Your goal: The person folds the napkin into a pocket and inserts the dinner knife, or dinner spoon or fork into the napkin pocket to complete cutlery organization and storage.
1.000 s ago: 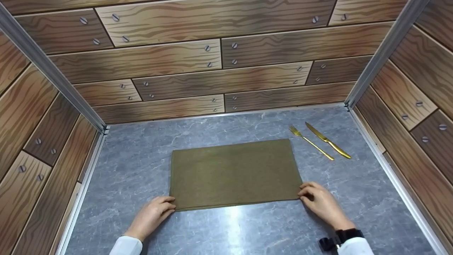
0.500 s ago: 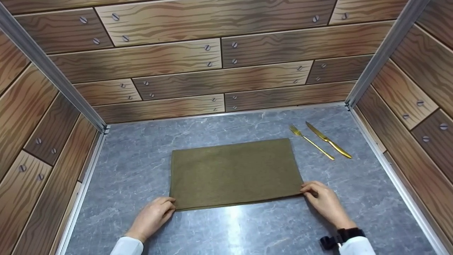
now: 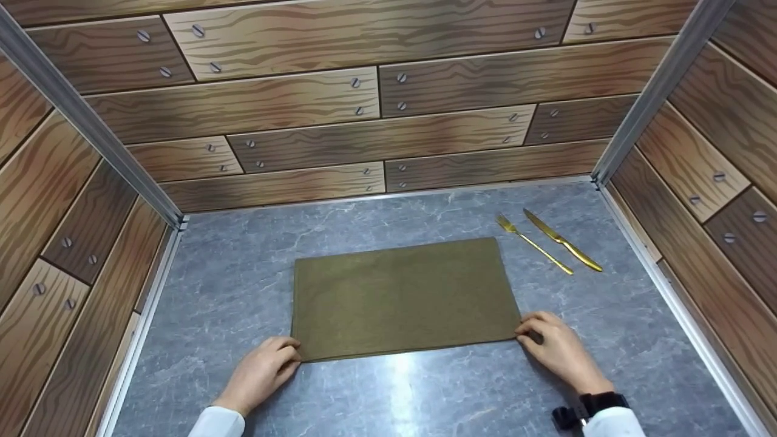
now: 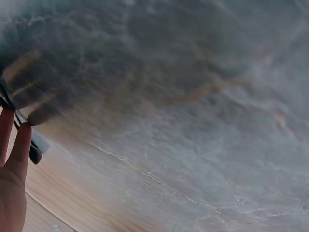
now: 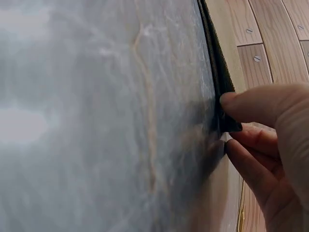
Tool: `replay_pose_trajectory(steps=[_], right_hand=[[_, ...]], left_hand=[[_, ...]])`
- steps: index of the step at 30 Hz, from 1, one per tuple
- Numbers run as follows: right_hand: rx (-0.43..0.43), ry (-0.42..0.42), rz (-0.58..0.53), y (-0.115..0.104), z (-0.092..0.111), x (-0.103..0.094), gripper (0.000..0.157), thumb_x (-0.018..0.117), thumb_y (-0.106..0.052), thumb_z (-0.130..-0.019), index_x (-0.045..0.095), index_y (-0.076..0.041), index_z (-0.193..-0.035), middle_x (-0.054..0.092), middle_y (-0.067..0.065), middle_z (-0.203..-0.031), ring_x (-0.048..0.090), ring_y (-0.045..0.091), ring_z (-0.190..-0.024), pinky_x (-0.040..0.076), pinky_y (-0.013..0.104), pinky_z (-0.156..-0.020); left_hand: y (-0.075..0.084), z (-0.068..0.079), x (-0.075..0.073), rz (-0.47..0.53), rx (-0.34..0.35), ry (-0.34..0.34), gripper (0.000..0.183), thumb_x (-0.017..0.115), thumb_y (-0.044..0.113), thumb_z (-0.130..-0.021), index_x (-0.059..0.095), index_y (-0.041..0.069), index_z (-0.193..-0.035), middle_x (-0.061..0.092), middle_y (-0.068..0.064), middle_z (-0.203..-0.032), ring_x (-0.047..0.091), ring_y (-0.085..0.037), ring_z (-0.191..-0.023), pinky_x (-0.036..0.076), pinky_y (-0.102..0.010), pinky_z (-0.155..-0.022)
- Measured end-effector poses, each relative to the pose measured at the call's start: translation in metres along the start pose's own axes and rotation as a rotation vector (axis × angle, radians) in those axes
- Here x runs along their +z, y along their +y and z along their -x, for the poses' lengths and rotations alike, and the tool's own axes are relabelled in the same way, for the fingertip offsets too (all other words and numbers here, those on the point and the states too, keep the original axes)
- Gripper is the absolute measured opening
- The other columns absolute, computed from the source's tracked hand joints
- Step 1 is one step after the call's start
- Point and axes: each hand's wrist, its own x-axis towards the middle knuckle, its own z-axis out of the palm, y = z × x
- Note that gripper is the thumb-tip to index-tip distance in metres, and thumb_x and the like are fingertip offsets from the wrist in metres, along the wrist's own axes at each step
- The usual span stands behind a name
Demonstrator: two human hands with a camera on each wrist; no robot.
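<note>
A folded olive-green cloth napkin (image 3: 403, 297) lies flat as a wide rectangle on the grey marbled table. At its near left corner my left hand (image 3: 261, 371) pinches the cloth between thumb and fingers. My right hand (image 3: 559, 352) grips the near right corner, thumb on the near side. In the right wrist view, the stacked layers of the napkin (image 5: 219, 67) show as a dark edge running to the fingertips (image 5: 229, 99). The left wrist view catches only the dark corner of the napkin (image 4: 35, 152) beside the fingers (image 4: 21, 145).
Beyond the napkin's right side lie a gold fork (image 3: 534, 244) and a gold knife (image 3: 561, 239), side by side and slanted. Wood-plank-patterned walls (image 3: 303, 97) enclose the marbled table (image 3: 237, 279) at the back and both sides. A black strap (image 3: 601, 400) circles the right wrist.
The right hand has shifted slightly right with its corner, which rose a little half a second ago and is lower again now. The left hand stays in place; the cutlery has not moved.
</note>
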Motion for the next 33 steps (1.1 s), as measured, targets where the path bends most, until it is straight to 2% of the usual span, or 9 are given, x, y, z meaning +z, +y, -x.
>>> replay_pose_trajectory(steps=[3, 7, 11, 16, 21, 24, 28, 30, 33], right_hand=[[0.011, -0.012, 0.011, -0.001, 0.001, 0.0, 0.016, 0.083, -0.01, -0.078, 0.075, -0.02, -0.088, 0.065, -0.001, -0.102, 0.061, 0.02, -0.095, 0.052, 0.042, -0.079], [-0.004, 0.002, 0.022, -0.001, 0.0, 0.0, 0.01, 0.083, -0.015, -0.08, 0.076, -0.019, -0.086, 0.065, 0.0, -0.1, 0.061, 0.02, -0.093, 0.052, 0.042, -0.079], [0.0, 0.009, 0.031, -0.001, -0.001, 0.001, 0.006, 0.081, -0.016, -0.083, 0.076, -0.019, -0.084, 0.065, -0.001, -0.099, 0.061, 0.02, -0.093, 0.051, 0.042, -0.078], [0.0, -0.003, 0.056, -0.002, -0.003, 0.001, 0.011, 0.081, -0.011, -0.081, 0.074, -0.019, -0.084, 0.063, -0.003, -0.096, 0.059, 0.019, -0.091, 0.051, 0.041, -0.077], [-0.002, 0.013, 0.051, -0.009, -0.01, -0.002, 0.009, 0.079, -0.011, -0.083, 0.072, -0.017, -0.085, 0.062, -0.005, -0.092, 0.059, 0.019, -0.088, 0.05, 0.041, -0.075], [-0.023, 0.049, 0.03, -0.017, -0.021, -0.006, 0.006, 0.075, -0.014, -0.088, 0.073, -0.013, -0.093, 0.064, -0.003, -0.095, 0.059, 0.02, -0.092, 0.05, 0.042, -0.079], [-0.107, 0.099, 0.026, -0.033, -0.044, -0.01, 0.023, 0.072, -0.019, -0.091, 0.072, -0.009, -0.112, 0.065, 0.006, -0.114, 0.057, 0.026, -0.109, 0.045, 0.045, -0.093], [-0.16, 0.111, 0.043, -0.043, -0.059, -0.01, 0.033, 0.071, -0.022, -0.092, 0.068, -0.01, -0.122, 0.061, 0.009, -0.127, 0.051, 0.029, -0.121, 0.041, 0.049, -0.101], [-0.207, 0.102, 0.076, -0.06, -0.081, -0.01, 0.047, 0.067, -0.03, -0.094, 0.059, -0.012, -0.136, 0.05, 0.009, -0.144, 0.038, 0.031, -0.137, 0.03, 0.054, -0.11]], left_hand=[[0.0, 0.0, -0.002, 0.032, -0.054, -0.042, 0.005, 0.073, 0.028, -0.09, 0.069, 0.028, -0.091, 0.064, 0.007, -0.114, 0.06, -0.012, -0.104, 0.054, -0.036, -0.082], [0.0, -0.002, -0.004, 0.058, -0.08, -0.065, 0.004, 0.073, 0.027, -0.09, 0.069, 0.028, -0.091, 0.064, 0.007, -0.114, 0.059, -0.013, -0.103, 0.054, -0.038, -0.081], [0.001, -0.002, -0.004, 0.066, -0.088, -0.066, 0.005, 0.073, 0.026, -0.09, 0.069, 0.028, -0.09, 0.064, 0.007, -0.113, 0.059, -0.013, -0.102, 0.053, -0.038, -0.081], [0.002, -0.004, -0.006, 0.055, -0.079, -0.071, 0.004, 0.074, 0.025, -0.089, 0.07, 0.027, -0.091, 0.064, 0.006, -0.111, 0.059, -0.014, -0.101, 0.053, -0.04, -0.081], [0.008, -0.011, -0.014, -0.003, -0.076, -0.055, 0.009, 0.071, 0.034, -0.09, 0.072, 0.026, -0.095, 0.065, 0.007, -0.109, 0.057, -0.015, -0.1, 0.049, -0.044, -0.086], [0.015, -0.023, -0.021, -0.042, -0.053, 0.003, 0.028, 0.069, 0.037, -0.091, 0.072, 0.022, -0.114, 0.064, 0.004, -0.118, 0.056, -0.019, -0.108, 0.046, -0.047, -0.093], [0.027, -0.054, -0.031, -0.102, -0.025, 0.048, 0.055, 0.06, 0.041, -0.096, 0.051, 0.017, -0.145, 0.048, -0.002, -0.146, 0.045, -0.026, -0.132, 0.032, -0.048, -0.11], [0.034, -0.073, -0.033, -0.141, -0.004, 0.054, 0.063, 0.053, 0.044, -0.099, 0.039, 0.016, -0.152, 0.036, -0.004, -0.156, 0.033, -0.028, -0.141, 0.021, -0.047, -0.116], [0.045, -0.102, -0.033, -0.195, 0.036, 0.075, 0.065, 0.047, 0.044, -0.101, 0.03, 0.011, -0.155, 0.027, -0.008, -0.159, 0.022, -0.028, -0.146, 0.012, -0.047, -0.119]])
